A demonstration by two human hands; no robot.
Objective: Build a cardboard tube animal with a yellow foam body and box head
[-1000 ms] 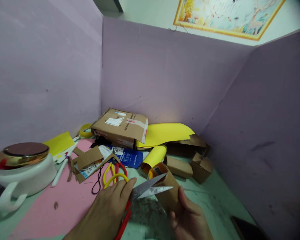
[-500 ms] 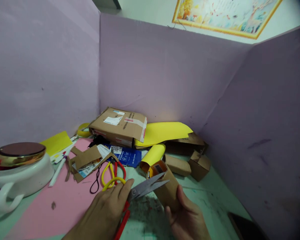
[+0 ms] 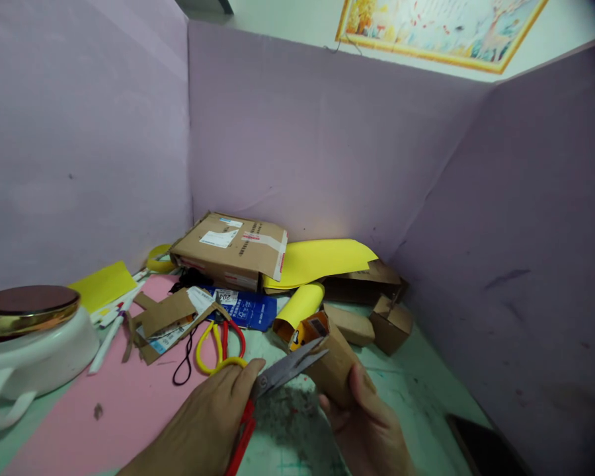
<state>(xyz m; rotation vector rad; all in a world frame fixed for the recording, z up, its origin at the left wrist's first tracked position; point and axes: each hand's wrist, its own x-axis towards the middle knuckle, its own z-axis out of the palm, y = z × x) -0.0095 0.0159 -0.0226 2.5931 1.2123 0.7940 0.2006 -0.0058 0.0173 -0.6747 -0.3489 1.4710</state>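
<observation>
My left hand is closed on a pair of scissors with one red and one yellow handle; the steel blades point right and are almost closed on the edge of a cardboard piece. My right hand grips that folded brown cardboard piece, which has an orange printed end, holding it tilted just above the green table. A second pair of scissors with yellow and red handles lies flat just beyond my left hand.
A white lidded mug stands at the left on a pink sheet. Behind lie cardboard scraps, a taped parcel box, yellow paper, a yellow roll, small boxes. Purple partition walls enclose the desk.
The scissor blades have closed from wide apart to nearly together on the cardboard piece. The view has drifted slightly, so everything sits a little further left and higher.
</observation>
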